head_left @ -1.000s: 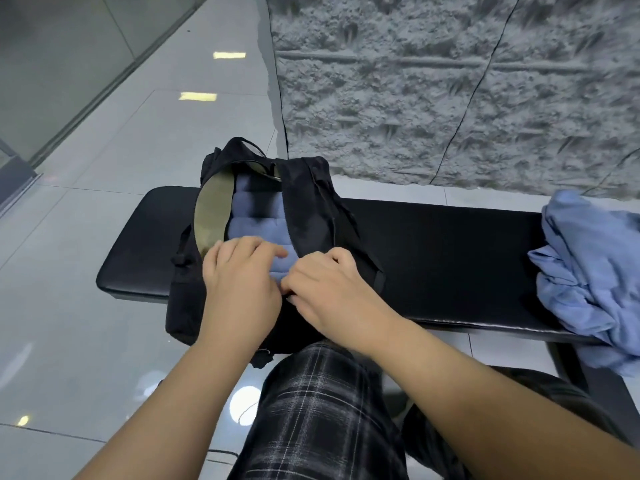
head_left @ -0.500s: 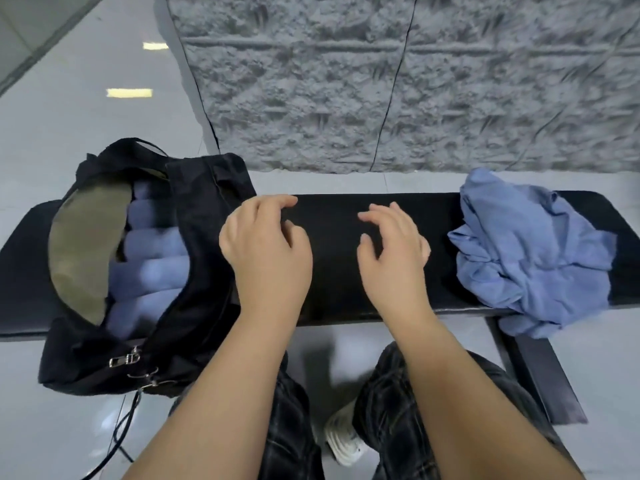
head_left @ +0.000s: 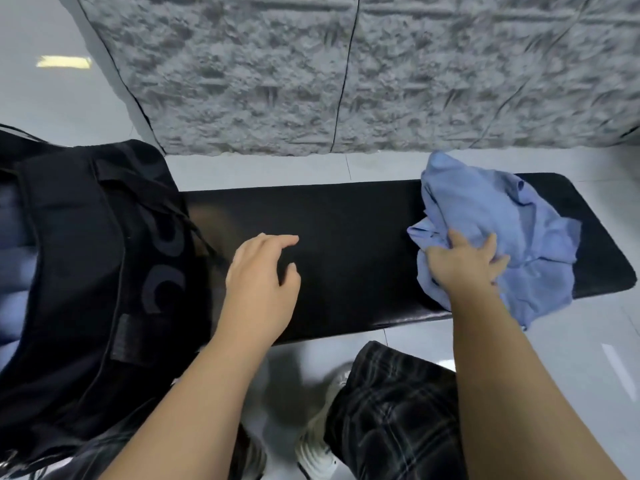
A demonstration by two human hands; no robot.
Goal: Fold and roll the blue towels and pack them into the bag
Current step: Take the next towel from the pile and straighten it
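Note:
A crumpled heap of blue towels (head_left: 498, 216) lies on the right end of the black bench (head_left: 346, 216). My right hand (head_left: 464, 265) is closed on the near left part of that heap. My left hand (head_left: 259, 271) hovers over the middle of the bench with its fingers apart and nothing in it. The black bag (head_left: 86, 271) lies on the bench's left end, partly cut off by the frame edge. Rolled blue towels (head_left: 14, 265) show inside it at the far left.
A rough grey stone wall (head_left: 346, 71) stands behind the bench. Glossy pale floor tiles (head_left: 52, 98) surround it. My knees in dark plaid trousers (head_left: 391, 410) and a white shoe (head_left: 311, 455) are below the bench's near edge.
Both hands left the bag and moved right along the bench. My right hand has reached the towel heap and closed on it. The view has swung to the right.

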